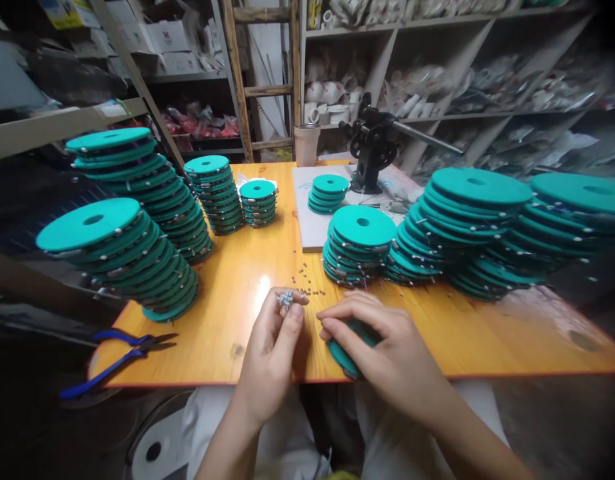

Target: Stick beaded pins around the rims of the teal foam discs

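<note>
My left hand [274, 340] is closed, with a small cluster of pale grey-blue beads [286, 300] pinched between thumb and fingers. To its right, my right hand [382, 333] has thumb and forefinger pressed together; whatever sits between the tips is too small to make out. Under that right hand lies a green foam spool [344, 357], partly covered by the palm and fingers. Small dark beads [307, 291] are scattered on the wooden table [237, 300] just beyond my fingertips.
Tall stacks of green spools stand left [92, 227] and right [477, 187], with shorter stacks [362, 230] between. Blue-handled pliers [137, 347] lie at the left front edge. Behind are a black hand press [370, 153] on a grey board [310, 233] and a cup [307, 143].
</note>
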Action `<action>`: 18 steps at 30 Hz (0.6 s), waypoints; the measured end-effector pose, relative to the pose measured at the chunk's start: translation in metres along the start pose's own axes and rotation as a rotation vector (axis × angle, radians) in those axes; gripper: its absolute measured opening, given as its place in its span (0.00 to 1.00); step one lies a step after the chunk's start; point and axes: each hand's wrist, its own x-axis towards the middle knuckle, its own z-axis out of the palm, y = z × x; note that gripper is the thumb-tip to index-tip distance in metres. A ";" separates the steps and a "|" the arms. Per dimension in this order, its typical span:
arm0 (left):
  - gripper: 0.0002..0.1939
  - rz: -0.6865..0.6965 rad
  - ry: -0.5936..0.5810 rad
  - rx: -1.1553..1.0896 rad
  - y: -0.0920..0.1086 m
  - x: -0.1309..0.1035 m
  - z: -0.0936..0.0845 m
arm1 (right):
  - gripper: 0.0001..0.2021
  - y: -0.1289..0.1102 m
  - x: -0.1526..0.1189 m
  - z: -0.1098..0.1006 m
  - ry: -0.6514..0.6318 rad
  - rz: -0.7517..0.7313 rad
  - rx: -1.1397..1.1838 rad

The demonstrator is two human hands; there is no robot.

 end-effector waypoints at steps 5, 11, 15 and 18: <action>0.16 -0.052 -0.092 0.058 -0.003 -0.001 -0.001 | 0.06 -0.004 -0.001 -0.001 0.077 0.051 0.067; 0.18 -0.090 -0.107 0.129 -0.001 -0.001 0.001 | 0.06 -0.002 -0.001 0.002 0.087 -0.053 0.044; 0.18 -0.117 -0.139 0.100 -0.001 -0.002 0.000 | 0.06 0.000 -0.002 0.004 0.075 -0.092 0.044; 0.18 -0.137 -0.175 0.093 -0.003 -0.002 -0.001 | 0.06 0.001 -0.002 0.005 0.071 -0.098 0.046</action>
